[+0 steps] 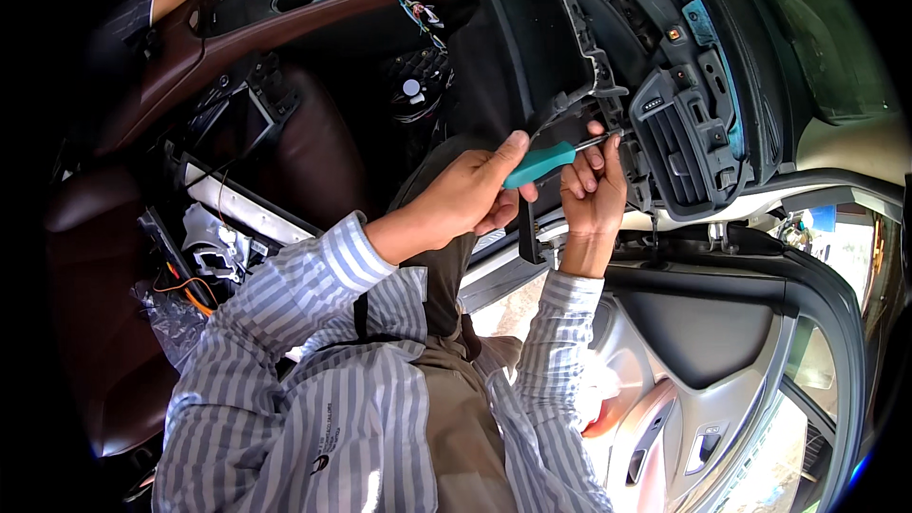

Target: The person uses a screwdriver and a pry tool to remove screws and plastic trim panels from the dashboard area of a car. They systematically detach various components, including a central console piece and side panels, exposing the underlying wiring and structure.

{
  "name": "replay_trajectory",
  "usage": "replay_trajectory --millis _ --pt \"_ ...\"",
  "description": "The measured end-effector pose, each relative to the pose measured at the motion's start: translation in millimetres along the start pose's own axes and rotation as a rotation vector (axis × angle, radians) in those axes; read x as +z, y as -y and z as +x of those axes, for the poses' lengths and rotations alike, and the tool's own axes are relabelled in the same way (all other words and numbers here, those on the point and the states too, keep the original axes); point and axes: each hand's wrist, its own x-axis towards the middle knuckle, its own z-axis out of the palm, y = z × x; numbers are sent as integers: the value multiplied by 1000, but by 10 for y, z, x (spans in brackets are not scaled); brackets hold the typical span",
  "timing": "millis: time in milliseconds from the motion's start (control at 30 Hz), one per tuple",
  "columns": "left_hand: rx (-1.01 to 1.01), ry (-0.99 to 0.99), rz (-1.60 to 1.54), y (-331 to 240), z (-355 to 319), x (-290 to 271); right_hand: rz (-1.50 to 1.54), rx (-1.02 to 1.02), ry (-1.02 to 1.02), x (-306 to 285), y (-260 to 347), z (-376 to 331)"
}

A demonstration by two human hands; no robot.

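While left hand (475,195) holds, screwdriver (556,160) points right.

left hand (470,192) gripping screwdriver (543,162) (teal handle) — dashboard

single head-worn fisheye view, looking down, close over hands at a stripped dashboard (665,123)

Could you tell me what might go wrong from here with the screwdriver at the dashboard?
The screwdriver tip sits beside the right hand, so a slip could jab its fingers. The left hand drives it near the air vent, whose plastic could get scratched. A freed screw might drop into the footwell.
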Motion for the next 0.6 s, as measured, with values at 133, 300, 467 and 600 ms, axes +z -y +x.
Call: replay_trajectory --millis 133,300,467,600 --pt "652 -303 797 144 20 15 -11 -1 -57 13 23 20" --pt "110 -18 110 8 37 4 -14 -7 -78 68 -38 12" --pt "-138 43 -153 -66 -30 13 -72 8 -66 69 11 1" --pt "509 -290 510 73 -51 84 -40 17 -68 33 13 12"
